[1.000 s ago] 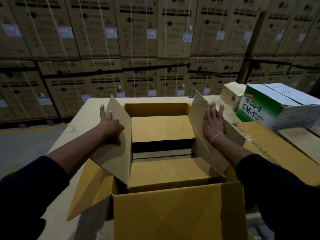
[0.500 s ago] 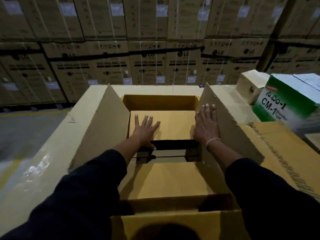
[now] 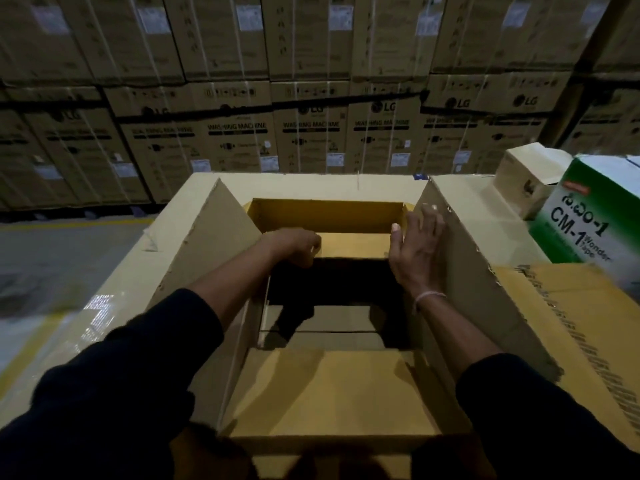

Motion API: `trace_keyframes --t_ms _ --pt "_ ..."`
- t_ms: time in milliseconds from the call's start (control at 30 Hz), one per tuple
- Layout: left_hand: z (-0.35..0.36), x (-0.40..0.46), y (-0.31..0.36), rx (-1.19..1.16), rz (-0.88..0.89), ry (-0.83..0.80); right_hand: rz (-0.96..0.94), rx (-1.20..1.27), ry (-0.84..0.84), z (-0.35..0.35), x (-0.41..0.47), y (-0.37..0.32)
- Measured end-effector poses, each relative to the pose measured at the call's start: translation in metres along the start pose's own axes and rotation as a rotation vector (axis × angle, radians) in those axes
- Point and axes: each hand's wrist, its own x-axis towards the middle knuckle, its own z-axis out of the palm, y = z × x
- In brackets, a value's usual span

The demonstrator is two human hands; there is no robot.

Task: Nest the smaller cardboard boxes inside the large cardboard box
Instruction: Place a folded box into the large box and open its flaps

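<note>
The large cardboard box (image 3: 346, 445) stands open on the table, its left flap (image 3: 211, 244) and right flap (image 3: 460, 258) upright. Two smaller boxes lie inside: a far one (image 3: 356, 244) and a near one (image 3: 329, 386), with a dark gap between them. My left hand (image 3: 294, 245) is curled over the near-left corner of the far small box. My right hand (image 3: 415, 251) is open with fingers spread, resting against the inside of the right flap beside that box's right edge.
A green and white tape carton (image 3: 585, 216) and a small tan box (image 3: 530, 174) sit at the right. Flat cardboard (image 3: 571, 306) lies under the right flap. Stacked washing machine cartons (image 3: 311, 133) form a wall behind. The table's plastic-wrapped edge (image 3: 100, 306) borders the floor at left.
My left hand went from lying flat on the far small box to curling over its near-left corner. My right hand slid off the box top toward the right flap.
</note>
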Motion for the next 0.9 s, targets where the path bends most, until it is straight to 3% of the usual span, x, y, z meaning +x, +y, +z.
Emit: trace_keyframes --t_ms 100,233,300,433,600,900 --pt "-0.054 0.013 -0.018 -0.047 0.014 0.054 0.072 0.18 0.117 -0.008 0.004 -0.005" --pt "-0.085 0.038 -0.026 0.058 -0.123 0.57 0.06 0.228 0.167 -0.015 -0.003 -0.008" --pt "-0.078 0.062 -0.027 0.073 -0.23 0.692 0.066 0.216 0.135 -0.011 -0.009 -0.006" --pt "-0.038 0.1 -0.026 -0.001 -0.243 0.604 0.031 0.096 0.024 -0.003 -0.023 0.006" --pt "-0.006 0.117 -0.026 -0.131 -0.168 0.261 -0.087 -0.111 -0.147 0.004 -0.035 0.023" --pt "-0.029 0.077 -0.043 0.012 -0.11 0.223 -0.096 -0.383 -0.474 -0.002 -0.03 0.012"
